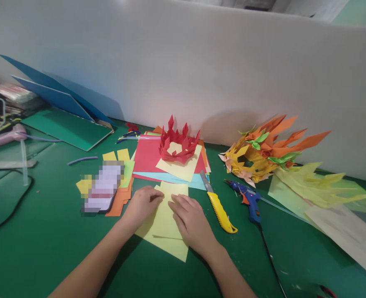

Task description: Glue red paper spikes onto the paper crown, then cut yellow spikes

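A yellow paper sheet [166, 219] lies folded on the green table [46, 240] in front of me. My left hand [142, 205] rests on its left edge with the fingers curled and pressed onto the paper. My right hand [191, 221] lies on the right part of the sheet, fingers bent and pushing down along the fold. Both hands touch the same sheet and almost meet at its middle.
Behind the sheet sits a stack of coloured paper [170, 163] with a red spiky paper crown [178, 142] on it. A yellow utility knife [218, 207] and a blue glue gun [248, 198] lie right of my hands. An orange and yellow paper wreath [263, 151] stands at the wall; a phone [102, 188] lies left.
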{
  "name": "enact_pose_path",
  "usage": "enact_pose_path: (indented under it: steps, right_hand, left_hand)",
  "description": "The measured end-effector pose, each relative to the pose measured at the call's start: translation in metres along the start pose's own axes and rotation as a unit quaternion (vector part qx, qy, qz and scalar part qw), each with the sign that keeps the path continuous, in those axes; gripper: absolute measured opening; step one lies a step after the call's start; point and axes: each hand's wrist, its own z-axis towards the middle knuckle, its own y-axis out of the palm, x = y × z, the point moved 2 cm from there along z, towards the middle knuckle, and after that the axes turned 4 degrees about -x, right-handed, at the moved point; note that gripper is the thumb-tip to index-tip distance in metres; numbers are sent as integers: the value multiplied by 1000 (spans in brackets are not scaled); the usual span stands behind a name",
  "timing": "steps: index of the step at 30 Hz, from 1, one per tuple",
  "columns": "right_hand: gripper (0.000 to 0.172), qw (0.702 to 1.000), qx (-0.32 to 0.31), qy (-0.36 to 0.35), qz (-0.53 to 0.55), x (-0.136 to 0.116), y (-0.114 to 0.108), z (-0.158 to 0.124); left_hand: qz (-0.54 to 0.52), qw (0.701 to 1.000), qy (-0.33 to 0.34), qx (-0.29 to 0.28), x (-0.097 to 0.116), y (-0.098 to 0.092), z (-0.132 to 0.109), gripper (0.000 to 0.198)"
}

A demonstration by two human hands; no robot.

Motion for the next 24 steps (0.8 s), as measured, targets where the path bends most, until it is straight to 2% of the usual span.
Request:
enact_pose_path:
  steps: [12, 15, 19, 24]
  right_hand:
    - [42, 999, -23, 40, -11, 0, 1, 1]
    - [49, 995, -38, 86, -19, 4, -2, 3]
    - [68, 986, -59, 156, -31, 11, -9, 6]
    - [78, 983, -57, 168, -51, 19, -12, 9]
  left_hand:
    - [96, 995, 19, -14, 11, 2, -1, 29]
    - [104, 994, 21, -13, 11, 1, 0, 30]
    - [101, 994, 24, -18, 12, 0, 0, 30]
    - [95, 995, 23, -19, 12, -2, 1, 29]
